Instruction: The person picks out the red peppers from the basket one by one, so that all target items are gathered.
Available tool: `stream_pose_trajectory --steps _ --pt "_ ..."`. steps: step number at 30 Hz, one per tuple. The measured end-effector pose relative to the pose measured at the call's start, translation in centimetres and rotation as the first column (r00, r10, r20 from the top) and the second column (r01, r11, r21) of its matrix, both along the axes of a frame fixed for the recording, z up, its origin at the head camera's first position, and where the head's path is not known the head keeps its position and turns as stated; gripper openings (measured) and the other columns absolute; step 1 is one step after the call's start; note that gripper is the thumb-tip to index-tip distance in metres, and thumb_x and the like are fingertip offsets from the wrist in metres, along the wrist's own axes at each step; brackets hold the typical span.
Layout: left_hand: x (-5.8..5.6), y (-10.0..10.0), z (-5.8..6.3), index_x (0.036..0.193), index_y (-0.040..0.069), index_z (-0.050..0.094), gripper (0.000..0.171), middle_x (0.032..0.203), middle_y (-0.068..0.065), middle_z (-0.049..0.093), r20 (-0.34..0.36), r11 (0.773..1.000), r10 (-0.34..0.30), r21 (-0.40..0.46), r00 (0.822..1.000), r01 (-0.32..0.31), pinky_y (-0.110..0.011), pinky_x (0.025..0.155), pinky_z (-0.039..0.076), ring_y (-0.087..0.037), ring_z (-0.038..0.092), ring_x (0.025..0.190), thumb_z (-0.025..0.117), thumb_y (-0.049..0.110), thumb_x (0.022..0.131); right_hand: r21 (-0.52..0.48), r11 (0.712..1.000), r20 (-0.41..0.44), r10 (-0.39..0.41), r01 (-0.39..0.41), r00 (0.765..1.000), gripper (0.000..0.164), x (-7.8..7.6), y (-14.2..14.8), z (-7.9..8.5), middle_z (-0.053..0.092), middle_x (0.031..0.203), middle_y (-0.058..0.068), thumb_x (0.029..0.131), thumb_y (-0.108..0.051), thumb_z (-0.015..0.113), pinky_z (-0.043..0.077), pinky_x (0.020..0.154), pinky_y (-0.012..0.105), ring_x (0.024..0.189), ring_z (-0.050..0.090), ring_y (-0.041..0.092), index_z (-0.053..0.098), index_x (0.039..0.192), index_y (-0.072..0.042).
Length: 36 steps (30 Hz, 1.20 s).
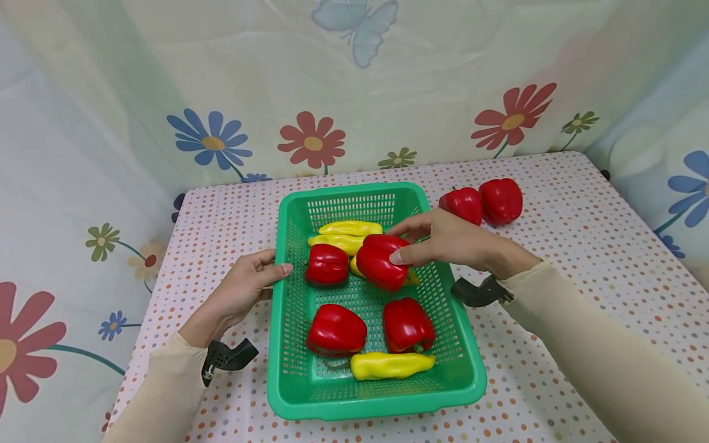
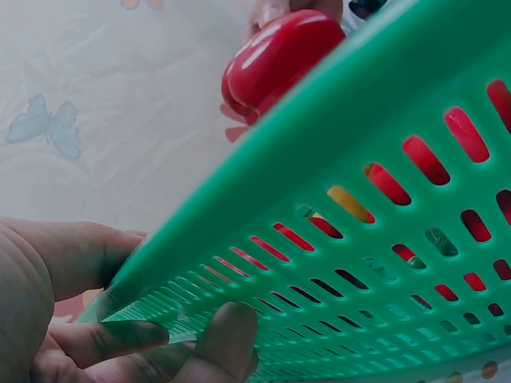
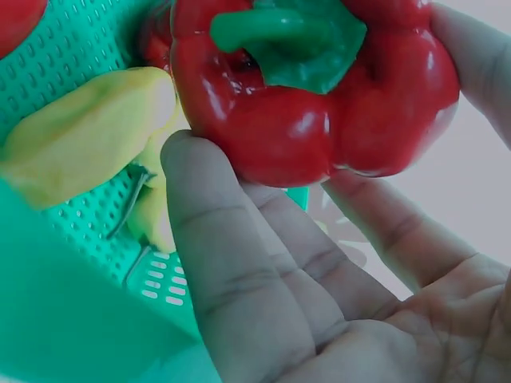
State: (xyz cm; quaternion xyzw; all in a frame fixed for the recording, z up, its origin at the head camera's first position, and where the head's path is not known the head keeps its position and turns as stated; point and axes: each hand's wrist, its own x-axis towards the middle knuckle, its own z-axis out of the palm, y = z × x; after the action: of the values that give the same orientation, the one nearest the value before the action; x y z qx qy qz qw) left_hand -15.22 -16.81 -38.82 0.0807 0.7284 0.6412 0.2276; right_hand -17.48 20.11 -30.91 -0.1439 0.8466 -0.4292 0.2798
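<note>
At the 9 o'clock rim of the green basket point(image 1: 376, 411), our left hand point(image 1: 244, 286) pinches the wall, thumb over, fingers outside; we judge it best held steady. Inside, one resting red pepper point(image 1: 327, 264) lies at 9 o'clock from the held red pepper point(image 1: 376, 261), yellow peppers point(image 1: 350, 228) at 10 to 11; we should clear them without dragging. Our right hand point(image 1: 440, 240) pinches the held red pepper between thumb and fingers, above the basket floor, at 9 o'clock from the wrist; even pressure seems best on slick skin. Two more red peppers point(image 1: 501, 200) rest on the bench point(image 1: 554, 246), 1 to 2 o'clock from this hand.
</note>
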Motion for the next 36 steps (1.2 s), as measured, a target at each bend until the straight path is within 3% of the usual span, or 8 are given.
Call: stream_pose_trajectory --steps 7,14,25,32,36 --pt "0.0 0.0 0.0 0.152 -0.008 0.044 0.052 0.129 -0.03 0.068 0.003 1.0 0.005 -0.009 1.0 -0.005 -0.042 0.083 0.065 -0.028 0.077 0.099 0.057 0.017 0.108 -0.034 0.998 -0.032 -0.053 0.052 0.998 0.062 0.8 1.5 0.3 0.066 0.13 0.015 0.088 -0.031 0.083 0.065 0.084 0.044 0.119 0.061 0.037 0.061 0.141 -0.007" --pt "0.0 0.1 0.2 0.152 -0.007 0.044 0.052 0.129 -0.03 0.067 0.0 1.0 0.002 -0.006 1.0 -0.002 -0.042 0.083 0.065 -0.028 0.077 0.099 0.058 0.018 0.108 -0.145 0.984 -0.057 -0.116 0.106 0.992 0.055 1.4 3.1 0.5 0.069 0.127 0.015 0.093 -0.025 0.077 0.065 0.085 0.043 0.112 0.066 0.033 0.061 0.141 -0.005" --pt "0.2 0.0 0.0 0.152 -0.005 0.045 0.051 0.131 -0.029 0.067 0.01 1.0 0.003 -0.014 1.0 -0.003 -0.043 0.085 0.064 -0.03 0.076 0.102 0.058 0.018 0.108 -0.167 0.964 -0.106 -0.228 0.208 0.968 0.058 2.4 5.8 0.5 0.059 0.136 0.02 0.097 -0.018 0.074 0.065 0.082 0.035 0.117 0.061 0.038 0.054 0.149 -0.002" --pt "0.2 0.0 0.1 0.152 -0.007 0.044 0.053 0.129 -0.029 0.068 -0.004 1.0 -0.001 -0.008 1.0 0.001 -0.042 0.083 0.065 -0.025 0.077 0.098 0.058 0.019 0.108 -0.182 0.946 -0.089 -0.288 0.269 0.953 0.058 2.8 7.6 0.4 0.053 0.141 0.02 0.101 -0.016 0.069 0.064 0.082 0.031 0.112 0.064 0.024 0.047 0.152 0.001" --pt "0.2 0.1 0.0 0.152 -0.007 0.044 0.053 0.131 -0.029 0.067 0.009 1.0 0.003 -0.005 1.0 -0.003 -0.042 0.084 0.065 -0.027 0.077 0.1 0.058 0.018 0.108 -0.197 0.929 -0.074 -0.333 0.313 0.94 0.059 2.9 8.9 0.1 0.055 0.137 0.012 0.103 -0.015 0.066 0.064 0.082 0.028 0.106 0.068 0.016 0.043 0.154 0.003"
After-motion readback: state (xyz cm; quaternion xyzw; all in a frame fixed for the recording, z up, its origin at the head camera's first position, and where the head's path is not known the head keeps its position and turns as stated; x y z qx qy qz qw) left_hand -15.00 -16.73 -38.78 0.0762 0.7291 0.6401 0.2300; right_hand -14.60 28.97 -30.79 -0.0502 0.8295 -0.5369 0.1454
